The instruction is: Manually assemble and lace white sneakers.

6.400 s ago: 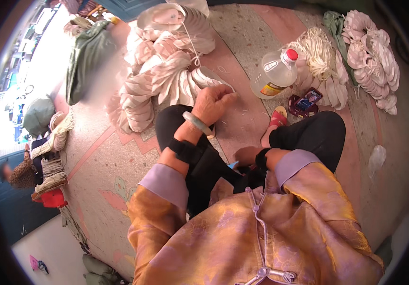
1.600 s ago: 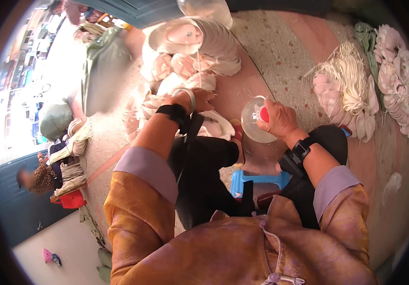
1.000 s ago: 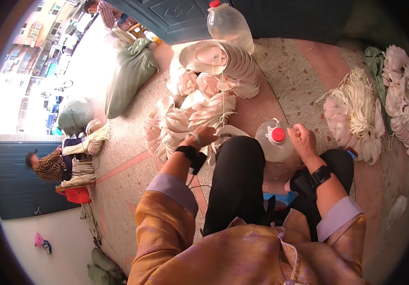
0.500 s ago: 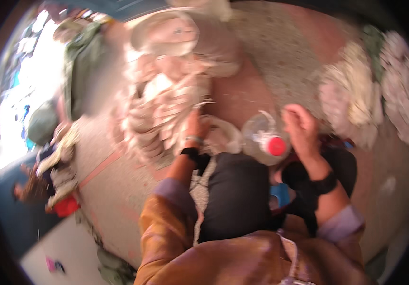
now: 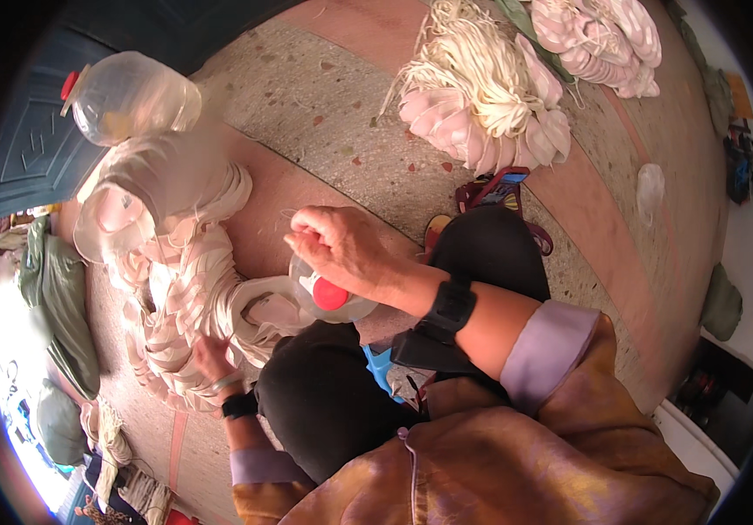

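My left hand (image 5: 213, 359) is at the near edge of a heap of pale pink, curved, cloth-like pieces (image 5: 186, 284). Its fingertips are blurred against them, so their grip cannot be made out. My right hand (image 5: 334, 247) is raised over a clear plastic jug with a red cap (image 5: 330, 295), its fingers curled together. A fine thread shows beside those fingers, but whatever is in them is too small to name. Between the heap and the jug lies a round, pale, ring-like piece (image 5: 263, 306).
Behind the heap, stacked pale cups (image 5: 171, 179) lie near a larger clear jug (image 5: 136, 98). Bundles of cream cords (image 5: 473, 66) and pink pieces (image 5: 599, 39) lie at the far right. A green cloth bundle (image 5: 57, 302) is at left. Something blue (image 5: 379, 367) lies between my legs.
The view has turned to the right. My right hand has moved left, from beside the red-capped jug to over it. My left hand has shifted from the ring-like piece to the heap's near edge.
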`<state>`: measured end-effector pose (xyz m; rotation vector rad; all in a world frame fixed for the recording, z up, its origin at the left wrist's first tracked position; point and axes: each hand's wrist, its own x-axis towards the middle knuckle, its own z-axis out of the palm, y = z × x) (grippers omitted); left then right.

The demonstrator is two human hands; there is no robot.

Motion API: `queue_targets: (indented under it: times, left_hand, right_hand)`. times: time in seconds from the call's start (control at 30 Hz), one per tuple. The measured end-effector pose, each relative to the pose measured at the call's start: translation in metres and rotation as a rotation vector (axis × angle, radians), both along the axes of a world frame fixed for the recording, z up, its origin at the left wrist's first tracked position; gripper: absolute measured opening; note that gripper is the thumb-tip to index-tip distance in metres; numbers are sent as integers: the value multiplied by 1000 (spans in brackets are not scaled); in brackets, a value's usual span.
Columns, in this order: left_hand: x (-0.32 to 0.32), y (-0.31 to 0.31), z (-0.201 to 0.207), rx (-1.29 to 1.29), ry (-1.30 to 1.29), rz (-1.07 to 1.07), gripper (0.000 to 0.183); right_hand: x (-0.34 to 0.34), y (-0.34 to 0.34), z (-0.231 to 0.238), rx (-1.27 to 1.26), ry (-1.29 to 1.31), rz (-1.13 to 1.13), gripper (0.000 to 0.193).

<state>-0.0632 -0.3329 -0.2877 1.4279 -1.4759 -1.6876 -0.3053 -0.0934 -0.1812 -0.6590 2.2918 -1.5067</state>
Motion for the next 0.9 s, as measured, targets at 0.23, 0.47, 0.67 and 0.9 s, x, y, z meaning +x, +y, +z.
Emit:
queue_targets:
  times: [0.23,0.47,0.67,0.9]
  left_hand:
    - [-14,-81,93,-166,-107,-38,42]
    - [-59,-122,227,-559,-336,-439,37]
    - [-35,-97,272,-707,-553,-593,34]
    - [27,-16,304,-461,-594,-554,29]
  right_hand:
    - [6,-4,-11,-28,95,-34,19]
    - [6,14,-2,35,209,-106,19]
    - [5,22,2,27,235,-164,20]
    - [-3,33,3,72,209,-99,20]
